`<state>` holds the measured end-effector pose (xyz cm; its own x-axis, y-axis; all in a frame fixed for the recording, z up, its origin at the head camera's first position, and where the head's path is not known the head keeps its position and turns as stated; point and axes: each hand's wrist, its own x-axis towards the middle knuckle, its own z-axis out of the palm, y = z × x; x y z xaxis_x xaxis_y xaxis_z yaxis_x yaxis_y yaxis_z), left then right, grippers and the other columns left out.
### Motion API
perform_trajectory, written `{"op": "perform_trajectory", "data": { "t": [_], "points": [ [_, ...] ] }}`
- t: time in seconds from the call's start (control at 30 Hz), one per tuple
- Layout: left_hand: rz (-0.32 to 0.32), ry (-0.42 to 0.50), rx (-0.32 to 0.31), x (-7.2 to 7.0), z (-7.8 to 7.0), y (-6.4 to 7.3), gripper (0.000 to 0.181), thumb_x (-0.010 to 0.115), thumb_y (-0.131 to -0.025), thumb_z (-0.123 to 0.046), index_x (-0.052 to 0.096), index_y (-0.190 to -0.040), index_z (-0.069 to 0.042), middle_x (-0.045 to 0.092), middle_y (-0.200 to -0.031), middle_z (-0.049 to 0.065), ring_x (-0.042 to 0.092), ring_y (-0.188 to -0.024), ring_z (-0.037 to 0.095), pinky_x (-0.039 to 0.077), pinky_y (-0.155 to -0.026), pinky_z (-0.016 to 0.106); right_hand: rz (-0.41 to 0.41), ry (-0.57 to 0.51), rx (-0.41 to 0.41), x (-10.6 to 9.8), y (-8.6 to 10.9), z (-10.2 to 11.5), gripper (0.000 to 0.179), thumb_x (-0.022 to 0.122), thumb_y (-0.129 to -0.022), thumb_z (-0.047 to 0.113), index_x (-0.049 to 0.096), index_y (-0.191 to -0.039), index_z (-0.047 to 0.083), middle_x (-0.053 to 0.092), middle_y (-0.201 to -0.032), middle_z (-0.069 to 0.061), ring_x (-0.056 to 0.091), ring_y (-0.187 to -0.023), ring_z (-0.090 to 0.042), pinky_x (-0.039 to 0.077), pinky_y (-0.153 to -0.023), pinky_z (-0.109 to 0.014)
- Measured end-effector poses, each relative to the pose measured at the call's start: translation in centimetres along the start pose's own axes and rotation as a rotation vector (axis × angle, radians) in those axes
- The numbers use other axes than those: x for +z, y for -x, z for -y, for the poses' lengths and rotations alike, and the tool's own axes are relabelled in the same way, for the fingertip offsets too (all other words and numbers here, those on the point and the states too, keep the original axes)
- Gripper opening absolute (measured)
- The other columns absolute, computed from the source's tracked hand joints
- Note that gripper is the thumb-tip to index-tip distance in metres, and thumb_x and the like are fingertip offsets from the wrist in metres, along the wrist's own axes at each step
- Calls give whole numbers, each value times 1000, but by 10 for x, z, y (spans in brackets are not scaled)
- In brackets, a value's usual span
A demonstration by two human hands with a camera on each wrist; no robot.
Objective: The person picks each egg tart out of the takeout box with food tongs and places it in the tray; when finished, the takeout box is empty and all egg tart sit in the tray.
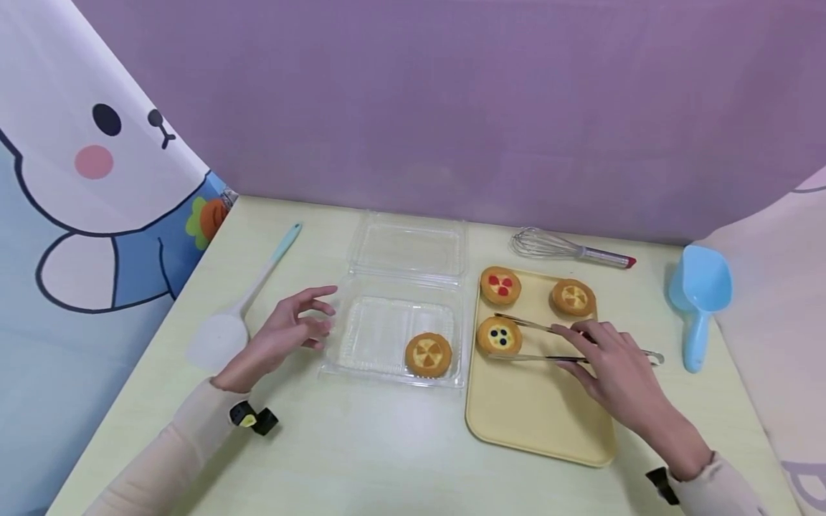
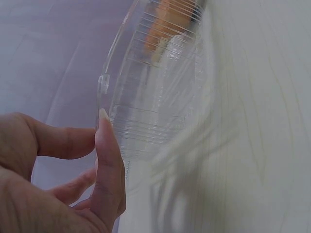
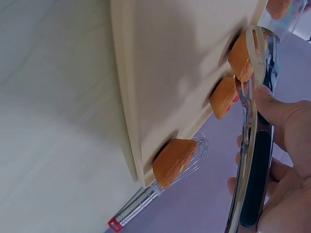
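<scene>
My right hand [image 1: 613,365] grips metal tongs [image 3: 255,141] with dark grip panels. The tongs' two arms straddle a tart with dark berries [image 1: 500,336] at the left edge of the yellow tray [image 1: 535,423]. My left hand [image 1: 293,328] is held with loosely bent fingers beside a clear plastic clamshell box [image 1: 371,333], whose lid lies folded back. In the left wrist view, the fingertips [image 2: 108,141] overlap the box's rim. Inside the box's right front corner sits a tart with triangular yellow-orange pieces [image 1: 429,355].
On the tray's far end are a tart with red berries [image 1: 500,286] and another with orange pieces [image 1: 573,297]. A whisk [image 1: 571,249] lies behind the tray, a blue scoop [image 1: 700,301] to its right. A white spatula [image 1: 222,333] lies left of the box.
</scene>
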<state>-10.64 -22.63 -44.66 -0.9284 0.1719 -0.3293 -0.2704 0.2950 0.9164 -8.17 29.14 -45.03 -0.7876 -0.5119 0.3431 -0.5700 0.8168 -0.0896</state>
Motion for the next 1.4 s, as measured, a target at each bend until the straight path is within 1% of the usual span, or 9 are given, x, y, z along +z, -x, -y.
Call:
{"op": "perform_trajectory", "data": {
  "t": [0.2, 0.43, 0.63, 0.73, 0.8, 0.9, 1.0, 1.17, 1.4],
  "points": [
    [3, 1, -3, 1, 0, -1, 73, 62, -94, 4, 37, -161, -10, 51, -135, 25, 65, -87, 16, 62, -70, 29, 1, 2, -13, 1, 0, 1, 64, 90, -76, 20, 68, -136, 19, 66, -110, -7, 61, -95, -26, 43, -70, -40],
    [3, 10, 4, -1, -2, -1, 74, 61, -94, 5, 36, -162, -10, 52, -132, 23, 63, -84, 12, 62, -70, 28, 11, -7, -32, 3, 0, -3, 49, 74, -95, 39, 67, -138, 18, 65, -110, -7, 61, -95, -26, 43, -69, -38],
    [2, 18, 10, -1, 0, -2, 73, 61, -94, 6, 37, -161, -9, 52, -130, 22, 63, -83, 11, 62, -70, 28, 27, 3, -29, 2, -1, -1, 67, 88, -76, 18, 66, -139, 18, 66, -111, -6, 61, -95, -26, 44, -69, -39],
    [2, 17, 12, -1, 1, -3, 73, 61, -94, 5, 37, -161, -9, 53, -130, 23, 63, -83, 11, 62, -69, 28, 26, 8, -29, 3, -1, 0, 67, 89, -75, 19, 66, -139, 18, 66, -110, -7, 61, -94, -26, 44, -69, -39],
    [2, 16, 11, -1, 2, -3, 73, 61, -94, 5, 37, -161, -9, 53, -130, 23, 63, -82, 10, 62, -69, 28, 27, 5, -28, 3, -1, 0, 65, 87, -78, 21, 66, -139, 18, 66, -110, -6, 61, -94, -26, 44, -68, -39],
    [4, 15, 8, 0, 2, -3, 73, 61, -94, 5, 37, -161, -9, 52, -130, 23, 63, -83, 12, 62, -69, 28, 28, 0, -31, 3, 0, 0, 50, 71, -97, 44, 65, -140, 18, 66, -111, -6, 62, -94, -26, 44, -69, -39],
    [3, 16, 8, 0, 2, -2, 73, 61, -94, 5, 37, -161, -9, 52, -130, 23, 63, -83, 13, 62, -69, 28, 31, -5, -31, 3, 1, 1, 49, 65, -101, 47, 65, -141, 18, 65, -112, -6, 61, -95, -26, 44, -69, -39],
    [1, 12, 12, 0, 1, -2, 73, 60, -94, 6, 37, -161, -9, 52, -131, 24, 63, -83, 10, 62, -69, 28, 19, -4, -26, 1, 0, 2, 68, 89, -77, 18, 65, -141, 17, 66, -111, -7, 61, -94, -26, 43, -70, -40],
    [0, 10, 9, 0, 1, -2, 73, 60, -94, 6, 36, -161, -8, 52, -131, 24, 63, -83, 9, 61, -68, 27, 19, -7, -11, 0, 0, 3, 70, 91, -76, 16, 65, -141, 17, 66, -113, -8, 63, -98, -29, 44, -71, -41]
  ]
}}
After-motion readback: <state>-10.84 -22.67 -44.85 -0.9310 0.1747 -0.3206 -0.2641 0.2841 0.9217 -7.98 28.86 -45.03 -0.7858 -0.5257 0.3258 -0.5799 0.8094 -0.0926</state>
